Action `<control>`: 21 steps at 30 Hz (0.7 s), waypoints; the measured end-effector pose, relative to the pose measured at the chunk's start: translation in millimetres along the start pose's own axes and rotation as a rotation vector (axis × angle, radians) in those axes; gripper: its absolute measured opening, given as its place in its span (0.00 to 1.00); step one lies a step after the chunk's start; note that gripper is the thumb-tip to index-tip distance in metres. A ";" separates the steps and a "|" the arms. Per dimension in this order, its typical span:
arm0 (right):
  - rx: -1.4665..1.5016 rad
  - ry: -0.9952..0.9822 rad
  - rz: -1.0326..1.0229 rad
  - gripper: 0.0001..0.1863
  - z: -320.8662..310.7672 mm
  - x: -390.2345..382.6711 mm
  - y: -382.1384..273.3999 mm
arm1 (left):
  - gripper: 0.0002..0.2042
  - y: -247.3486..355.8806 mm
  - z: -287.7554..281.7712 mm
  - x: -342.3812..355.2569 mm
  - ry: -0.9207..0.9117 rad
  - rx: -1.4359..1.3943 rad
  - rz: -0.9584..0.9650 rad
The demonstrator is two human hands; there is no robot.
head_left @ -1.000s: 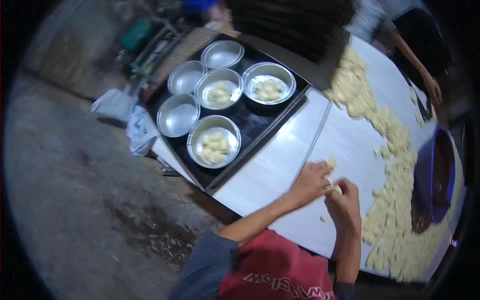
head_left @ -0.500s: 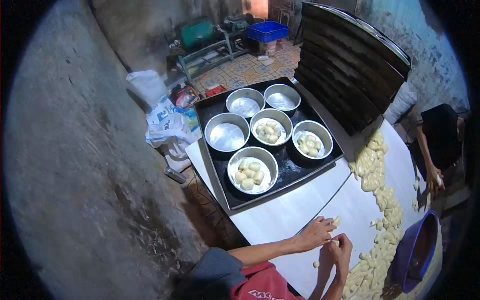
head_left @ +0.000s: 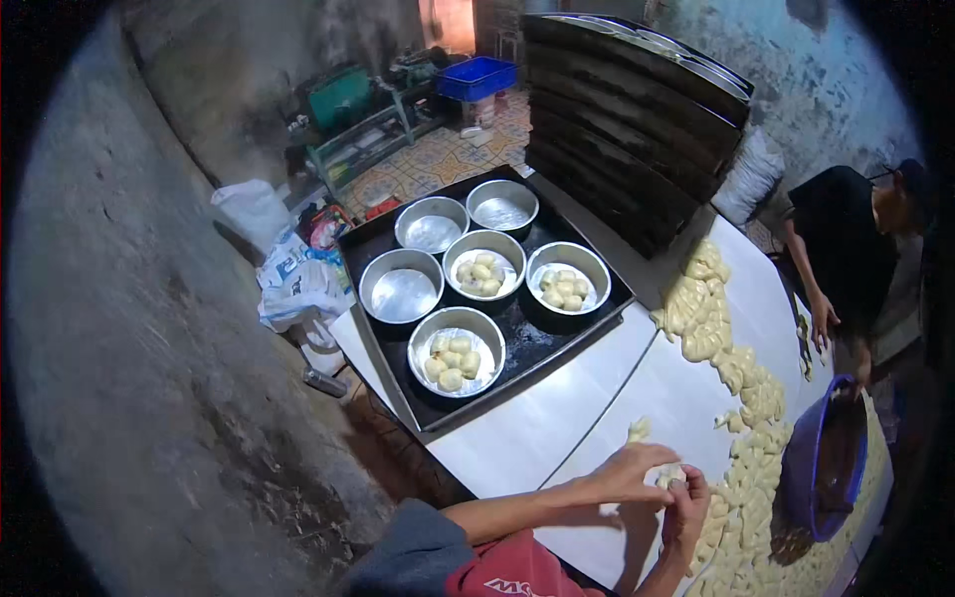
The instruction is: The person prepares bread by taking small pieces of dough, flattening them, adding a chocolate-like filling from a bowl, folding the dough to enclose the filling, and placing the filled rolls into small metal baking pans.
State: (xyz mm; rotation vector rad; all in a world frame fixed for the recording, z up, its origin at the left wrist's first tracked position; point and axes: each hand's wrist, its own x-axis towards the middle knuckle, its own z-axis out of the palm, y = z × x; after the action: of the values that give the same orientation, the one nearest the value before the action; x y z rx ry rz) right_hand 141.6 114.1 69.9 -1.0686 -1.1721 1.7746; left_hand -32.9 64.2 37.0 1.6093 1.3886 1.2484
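Note:
Over the near part of the white table, my left hand (head_left: 633, 472) and my right hand (head_left: 685, 505) meet around a small piece of pale dough (head_left: 669, 475). The left thumb and fingers curve about its near side, while the right fingertips pinch it from the right. A darker bit shows by the right fingertips, too small to name. Just beyond my left hand lies another small dough piece (head_left: 639, 429). To the right, many soft dough pieces (head_left: 753, 383) spread in a long band along the table (head_left: 597, 403).
A black tray (head_left: 517, 348) holds several round metal pans; three contain dough balls (head_left: 453, 362), three are bare. Behind stands a tall stack of dark trays (head_left: 627, 129). A purple basin (head_left: 796, 468) with brown contents leans at right, where a co-worker's hand (head_left: 824, 316) hangs nearby.
The view has swung right. My hands have closed together around the dough piece. A small dough ball near my left forearm no longer shows. The co-worker has leaned in, one hand at the purple basin.

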 end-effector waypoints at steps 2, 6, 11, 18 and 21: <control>0.049 0.058 0.006 0.14 -4.2 -5.1 0.9 | 0.31 14.6 -4.5 13.1 -0.158 -0.153 -0.085; -0.303 0.194 -0.042 0.10 -13.8 -17.9 -5.8 | 0.20 16.3 13.1 19.5 -0.245 -0.233 -0.272; -0.646 0.465 -0.342 0.08 -46.1 -25.7 -6.0 | 0.27 28.9 52.9 26.8 -0.188 -0.418 -0.245; -0.108 0.595 -0.372 0.14 -57.5 -44.7 -30.8 | 0.34 59.5 150.4 72.2 0.026 -0.355 0.208; -0.763 0.531 -0.764 0.20 -98.6 -44.9 -28.2 | 0.38 77.7 180.6 82.4 0.071 -0.676 0.222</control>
State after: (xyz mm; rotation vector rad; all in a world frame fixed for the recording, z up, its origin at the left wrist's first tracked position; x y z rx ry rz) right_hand 252.7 114.3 84.0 -1.1642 -1.6359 0.4050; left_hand 161.6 145.5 69.4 1.2592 0.7051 1.6879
